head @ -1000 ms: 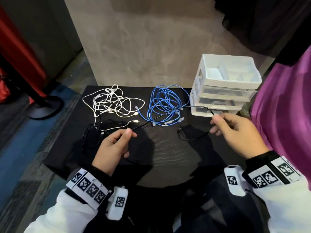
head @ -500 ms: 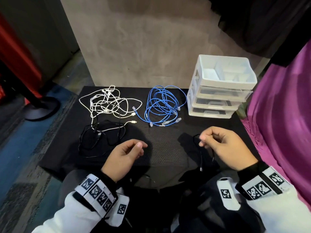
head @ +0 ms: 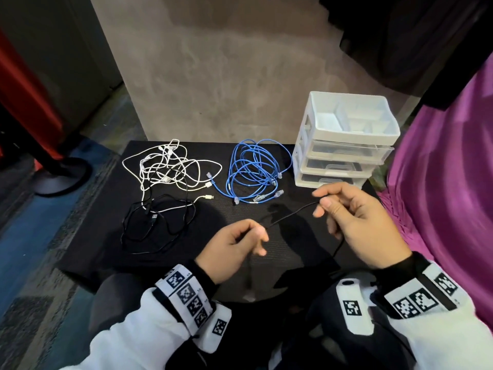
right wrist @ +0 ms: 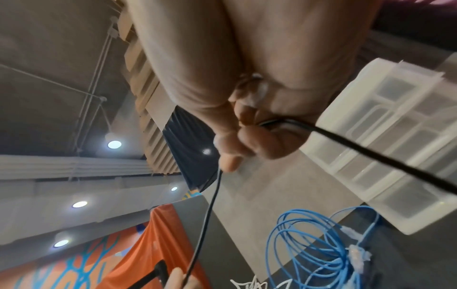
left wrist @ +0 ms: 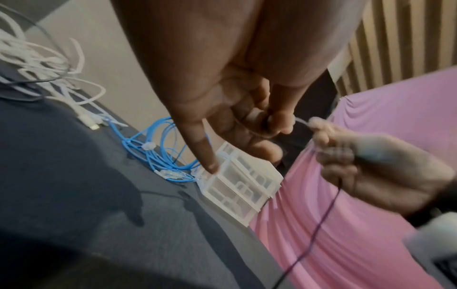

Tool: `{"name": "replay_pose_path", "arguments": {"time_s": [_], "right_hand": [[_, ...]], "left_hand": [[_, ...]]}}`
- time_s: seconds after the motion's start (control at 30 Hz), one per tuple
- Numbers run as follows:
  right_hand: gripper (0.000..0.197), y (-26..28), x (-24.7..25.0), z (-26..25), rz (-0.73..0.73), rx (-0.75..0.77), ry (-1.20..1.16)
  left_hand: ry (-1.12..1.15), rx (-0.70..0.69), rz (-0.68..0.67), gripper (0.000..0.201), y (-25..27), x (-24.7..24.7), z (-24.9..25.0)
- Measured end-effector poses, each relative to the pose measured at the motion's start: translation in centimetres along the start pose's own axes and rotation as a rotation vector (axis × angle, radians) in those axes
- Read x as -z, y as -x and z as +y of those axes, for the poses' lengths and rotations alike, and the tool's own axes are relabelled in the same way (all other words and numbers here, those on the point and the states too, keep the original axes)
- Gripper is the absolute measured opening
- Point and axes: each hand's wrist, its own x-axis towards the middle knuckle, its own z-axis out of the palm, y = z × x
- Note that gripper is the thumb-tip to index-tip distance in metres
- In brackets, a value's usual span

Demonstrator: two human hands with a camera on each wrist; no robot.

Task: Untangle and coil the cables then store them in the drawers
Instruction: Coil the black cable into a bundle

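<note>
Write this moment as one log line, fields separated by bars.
step: coiling | left hand: pinches black cable | right hand: grips black cable | drawer unit: shut | blue cable: on table

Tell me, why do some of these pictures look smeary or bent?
Head view: sharp; both hands throw dark shadows on the black mat. Left wrist view: the right hand and the thin black cable are blurred. Right wrist view: the wide lens bends the white plastic drawer unit; ceiling lights glare.
</note>
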Motion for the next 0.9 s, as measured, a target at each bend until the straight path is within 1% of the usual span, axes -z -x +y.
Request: {"name": "replay_pose_path", "arguments": {"time_s": [0.03,0.1,0.13,0.2,0.23,0.27,0.3,0.33,0.37,0.4,0.43,0.5,0.57,0.67,0.73,0.8,0.83,0.9], "right_hand": [[0.017,-0.1,0.3,0.5,0.030,-0.026,0.035],[0.019,0.0,0.4,2.0,0.038,-0.069,0.136],[0.020,0.2,0.3,2.8,0.030,-0.050,0.260],[0.017,1.0,-0.9,3.3,-0.026,0.071,0.557],[0.021,1.6,-2.0,3.2,-0.096,0.155,0.629],[0.026,2.1,-3.2,3.2,-0.189,0.212,0.615],[0.024,2.6,-4.4,2.9,-0.281,0.211,0.567],[0.014,3.0,-5.6,2.6,-0.367,0.172,0.490],[0.012,3.2,-6.3,2.2,-0.430,0.106,0.397],[0.020,3.2,-6.8,2.1,-0.425,0.053,0.313],[0.025,2.9,-6.9,1.8,-0.367,0.025,0.261],[0.027,2.1,-6.3,1.6,-0.219,0.036,0.267],[0.027,1.4,-5.5,1.6,-0.164,0.048,0.323],[0.030,1.4,-5.7,2.6,-0.209,-0.008,0.298],[0.031,2.6,-6.9,3.7,-0.298,-0.060,0.268],[0.030,4.4,-8.4,4.2,-0.419,-0.034,0.312],[0.030,5.3,-9.1,4.2,-0.484,-0.011,0.346],[0.028,6.6,-9.8,3.1,-0.590,0.007,0.368]], "left_hand": [[0.035,0.048,0.017,0.030,0.1,0.7,-0.2],[0.082,0.160,0.047,0.036,0.6,1.7,-0.7],[0.076,0.185,0.059,0.036,0.9,1.9,-0.8],[0.043,0.148,0.061,0.032,1.7,1.6,-0.3],[0.018,0.110,0.051,0.029,2.0,1.2,0.3],[-0.004,0.079,0.034,0.027,2.3,0.6,1.1],[-0.009,0.063,0.019,0.026,2.5,0.1,1.6],[0.012,0.055,0.005,0.026,2.5,-0.3,2.1],[0.048,0.051,0.008,0.026,2.5,-0.5,2.6],[0.101,0.063,0.016,0.026,2.5,-0.5,2.9],[0.166,0.099,0.018,0.028,2.5,-0.3,3.1],[0.285,0.205,-0.025,0.031,2.9,0.1,2.9],[0.400,0.269,-0.050,0.029,3.3,0.4,3.0],[0.767,0.266,0.007,0.023,3.1,1.1,4.6],[0.935,0.205,0.118,0.026,2.5,1.8,5.2],[0.963,0.103,0.214,0.031,1.9,2.5,5.0],[0.909,0.080,0.254,0.030,1.7,2.7,4.7],[0.690,0.095,0.301,0.027,1.8,2.5,3.8]]}}
